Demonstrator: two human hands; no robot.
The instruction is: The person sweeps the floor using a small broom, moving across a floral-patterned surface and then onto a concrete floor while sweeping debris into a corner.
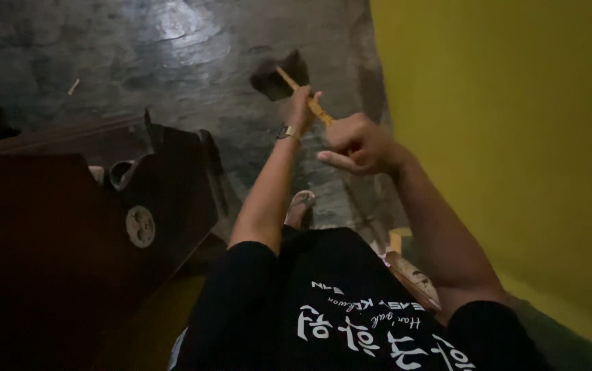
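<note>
We grip a yellow broom handle [303, 96] with both fists, right hand [358, 143] nearest us, left hand [301, 110] just beyond. Past the left hand its dark head [272, 81] rests on the wet-looking floor [172, 48], a scrap [73, 86] lying unswept well left.

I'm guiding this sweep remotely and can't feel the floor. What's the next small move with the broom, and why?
Probably a short pull of the broom head back toward the feet. Both hands, left hand lower and right hand higher, grip the yellow handle, and the head sits far out on the dark floor close to the yellow wall.
</note>
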